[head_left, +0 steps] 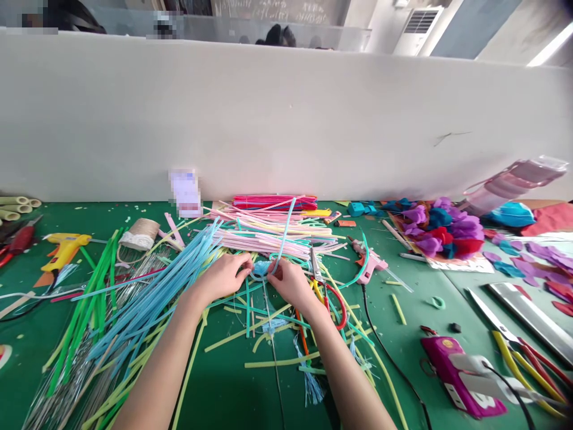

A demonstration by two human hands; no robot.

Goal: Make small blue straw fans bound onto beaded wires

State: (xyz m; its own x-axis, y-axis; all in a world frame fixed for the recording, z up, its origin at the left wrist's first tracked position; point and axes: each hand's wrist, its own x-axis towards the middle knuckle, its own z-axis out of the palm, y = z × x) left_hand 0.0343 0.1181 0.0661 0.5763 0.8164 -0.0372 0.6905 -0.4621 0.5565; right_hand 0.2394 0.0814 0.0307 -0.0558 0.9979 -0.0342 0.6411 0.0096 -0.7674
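Observation:
Between my two hands is a small light-blue pipe-cleaner piece [260, 268], bunched at the top of a thin dark wire stem [275, 364] that runs down toward me. My left hand [226, 276] pinches at the piece's left side with thumb and fingertips. On the other side my right hand [290, 282] is closed on a pale-blue pipe cleaner [287, 230], whose free end sticks up past the fingers. Fingertips partly hide how the piece is joined. Red-and-yellow-handled scissors [335, 304] lie by my right wrist.
Blue pipe cleaners [165, 286] and green ones [85, 316] spread at left, with pink bundles [277, 236] behind. A yellow glue gun [65, 248], a pink glue gun [371, 263], twine [141, 233], a purple power strip [461, 373] and large scissors [505, 340] lie around. A white partition [286, 119] closes the back.

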